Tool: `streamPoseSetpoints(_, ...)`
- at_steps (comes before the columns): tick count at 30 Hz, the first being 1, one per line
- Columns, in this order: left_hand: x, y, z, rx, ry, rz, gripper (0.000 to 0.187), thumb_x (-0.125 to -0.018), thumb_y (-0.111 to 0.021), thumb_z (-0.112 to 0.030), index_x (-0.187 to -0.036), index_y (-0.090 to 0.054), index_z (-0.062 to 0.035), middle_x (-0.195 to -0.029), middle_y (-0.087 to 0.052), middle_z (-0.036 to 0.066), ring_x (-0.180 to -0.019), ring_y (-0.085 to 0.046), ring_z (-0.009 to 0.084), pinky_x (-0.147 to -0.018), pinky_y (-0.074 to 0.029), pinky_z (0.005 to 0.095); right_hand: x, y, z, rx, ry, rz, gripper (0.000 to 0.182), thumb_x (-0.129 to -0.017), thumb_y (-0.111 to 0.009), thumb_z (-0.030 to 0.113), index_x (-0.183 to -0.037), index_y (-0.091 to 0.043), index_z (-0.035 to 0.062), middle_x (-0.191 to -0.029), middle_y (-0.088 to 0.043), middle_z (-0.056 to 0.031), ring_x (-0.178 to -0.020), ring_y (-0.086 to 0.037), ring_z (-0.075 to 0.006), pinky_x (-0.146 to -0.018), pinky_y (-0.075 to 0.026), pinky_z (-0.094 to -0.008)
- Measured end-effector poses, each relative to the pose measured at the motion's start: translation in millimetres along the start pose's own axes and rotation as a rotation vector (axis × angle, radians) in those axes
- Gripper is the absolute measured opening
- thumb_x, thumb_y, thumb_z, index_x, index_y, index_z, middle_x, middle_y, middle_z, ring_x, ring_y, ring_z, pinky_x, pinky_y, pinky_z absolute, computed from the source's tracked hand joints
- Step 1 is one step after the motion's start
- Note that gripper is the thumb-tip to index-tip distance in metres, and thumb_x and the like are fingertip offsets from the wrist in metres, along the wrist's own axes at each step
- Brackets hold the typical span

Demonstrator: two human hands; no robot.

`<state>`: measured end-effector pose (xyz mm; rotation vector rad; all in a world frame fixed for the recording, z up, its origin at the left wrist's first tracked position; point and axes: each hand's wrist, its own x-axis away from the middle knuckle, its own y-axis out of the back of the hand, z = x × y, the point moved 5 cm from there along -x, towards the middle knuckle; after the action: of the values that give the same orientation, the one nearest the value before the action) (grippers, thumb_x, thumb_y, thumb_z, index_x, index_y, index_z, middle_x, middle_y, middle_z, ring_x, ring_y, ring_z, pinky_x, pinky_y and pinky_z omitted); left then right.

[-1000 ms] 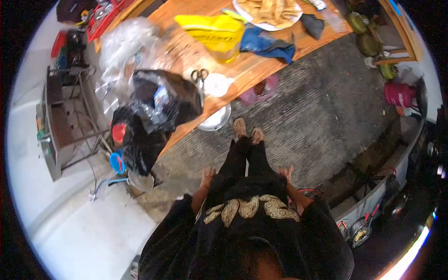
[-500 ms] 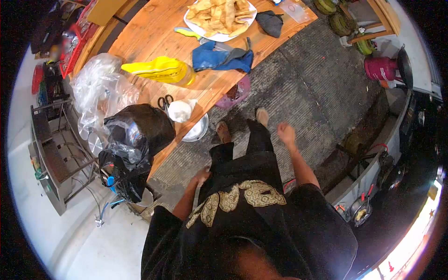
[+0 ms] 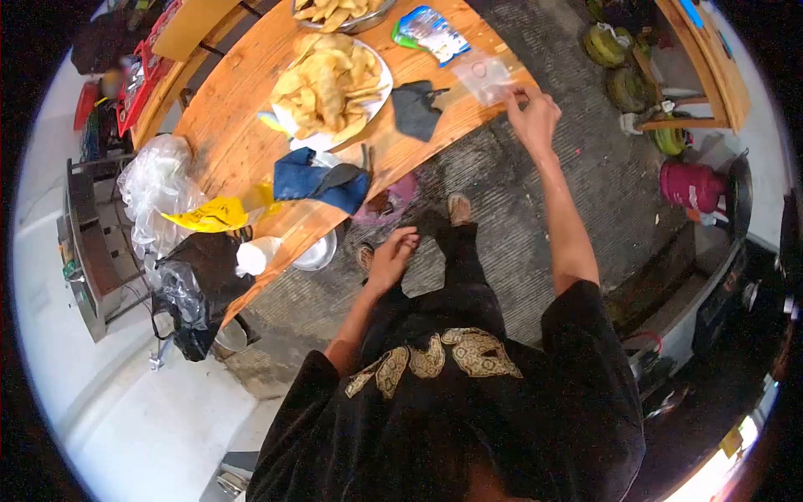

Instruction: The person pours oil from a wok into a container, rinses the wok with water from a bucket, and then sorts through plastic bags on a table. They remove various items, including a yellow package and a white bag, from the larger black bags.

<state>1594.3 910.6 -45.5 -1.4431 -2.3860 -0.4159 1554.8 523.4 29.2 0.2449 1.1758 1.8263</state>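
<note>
1. Clear bag (image 3: 483, 74): small, see-through plastic, flat, faint reddish marks on it. It lies at the table (image 3: 242, 134) corner edge, just right of a dark cloth (image 3: 416, 109).
2. Writing: nothing legible. The blue-green packet (image 3: 433, 32) and yellow bag (image 3: 211, 215) carry print too small or blurred to read.
3. Right hand (image 3: 532, 117): arm stretched forward, fingertips pinching the clear bag's near edge.
4. Left hand (image 3: 391, 258): held low in front of the body, fingers loose and spread, holding nothing.
</note>
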Motion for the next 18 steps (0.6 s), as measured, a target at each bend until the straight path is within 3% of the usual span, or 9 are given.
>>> streamPoseSetpoints(4,-22,-49,-97,-0.116,-0.014,0.055,0.026,-0.093,-0.045,-0.011,-0.116,-0.051,-0.0013,-0.106,-0.06,0.01,-0.1,-0.056,0.0173,-0.088,-0.043,0.029,-90,-39,25,-0.106,0.109,0.032,0.044,-0.077,-0.057,0.045,-0.101,-0.064,0.0088,-0.103,-0.062,-0.0133,-0.097,-0.056,-0.0335,-0.088,-0.038,-0.0449)
streamPoseSetpoints(9,-41,-57,-128,0.064,-0.011,-0.025,0.025,-0.092,-0.046,-0.011,-0.114,-0.052,-0.0014,-0.106,-0.061,0.01,-0.102,-0.056,0.0173,-0.088,-0.043,0.0298,-171,-137,50,-0.142,-0.001,0.496,0.058,-0.076,-0.056,0.053,-0.112,-0.061,0.0081,-0.118,-0.056,-0.0158,-0.115,-0.047,-0.0333,-0.096,-0.036,-0.0461)
streamPoseSetpoints(12,-64,-46,-137,0.076,-0.039,-0.077,0.024,-0.092,-0.045,-0.01,-0.112,-0.054,-0.0001,-0.105,-0.061,0.011,-0.101,-0.056,0.0169,-0.089,-0.043,0.03,-190,-184,48,-0.047,0.065,0.495,0.056,-0.074,-0.063,0.051,-0.108,-0.063,0.007,-0.097,-0.065,-0.014,-0.091,-0.062,-0.026,-0.081,-0.046,-0.0353)
streamPoseSetpoints(14,-92,-32,-145,0.05,-0.183,-0.221,0.021,-0.091,-0.047,-0.01,-0.108,-0.056,-0.0002,-0.099,-0.061,0.009,-0.093,-0.057,0.0142,-0.084,-0.044,0.0285,-192,-180,55,-0.131,0.113,0.519,0.042,-0.078,-0.063,0.043,-0.099,-0.065,0.0056,-0.086,-0.066,-0.0115,-0.082,-0.062,-0.0197,-0.074,-0.047,-0.0311)
streamPoseSetpoints(15,-109,-22,-148,0.038,-0.273,-0.299,0.021,-0.091,-0.048,-0.011,-0.107,-0.058,-0.0014,-0.095,-0.061,0.007,-0.087,-0.057,0.0122,-0.079,-0.045,0.0276,-193,-166,62,-0.204,0.137,0.562,0.039,-0.08,-0.062,0.04,-0.098,-0.064,0.005,-0.086,-0.066,-0.0106,-0.082,-0.062,-0.0184,-0.074,-0.047,-0.0304)
streamPoseSetpoints(16,-126,-11,-155,-0.007,-0.232,-0.346,0.02,-0.09,-0.05,-0.01,-0.105,-0.058,0.0001,-0.096,-0.062,0.009,-0.085,-0.058,0.0136,-0.079,-0.046,0.0281,-190,-152,65,-0.277,0.159,0.604,0.036,-0.082,-0.061,0.037,-0.097,-0.063,0.0043,-0.085,-0.066,-0.0097,-0.082,-0.061,-0.017,-0.073,-0.046,-0.0298)
streamPoseSetpoints(18,-152,8,-194,0.097,-0.266,-0.499,0.032,-0.085,-0.059,-0.014,-0.112,-0.053,0.002,-0.104,-0.059,0.012,-0.094,-0.056,0.0176,-0.085,-0.044,0.0309,-178,-125,67,-0.558,0.234,0.679,0.033,-0.084,-0.061,0.029,-0.099,-0.059,0.0006,-0.091,-0.063,-0.0085,-0.08,-0.058,-0.0154,-0.073,-0.045,-0.0278)
